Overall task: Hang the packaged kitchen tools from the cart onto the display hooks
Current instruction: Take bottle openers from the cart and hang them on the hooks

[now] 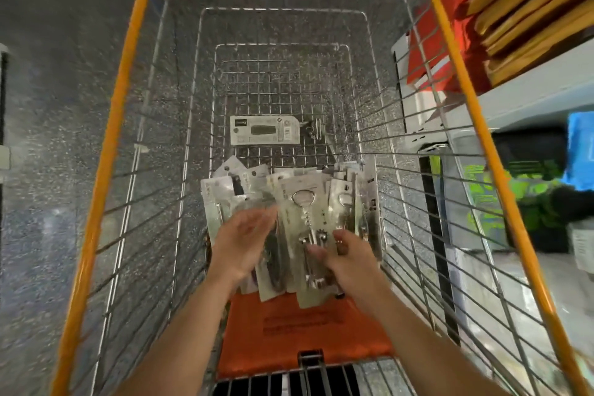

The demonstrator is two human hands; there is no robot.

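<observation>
Saw the right hand (345, 255) pinching the corkscrew pack (305, 219) near its bottom edge, left hand (246, 239) flat-fingered beside that grip on the stack (225, 199) in the cart (107, 151); light, slick, bendy card, probably better held at the top, away from that grip.

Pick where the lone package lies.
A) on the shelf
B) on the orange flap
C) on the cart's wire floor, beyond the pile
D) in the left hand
C: the lone package lies flat on the wire floor of the cart, apart from the pile.
</observation>
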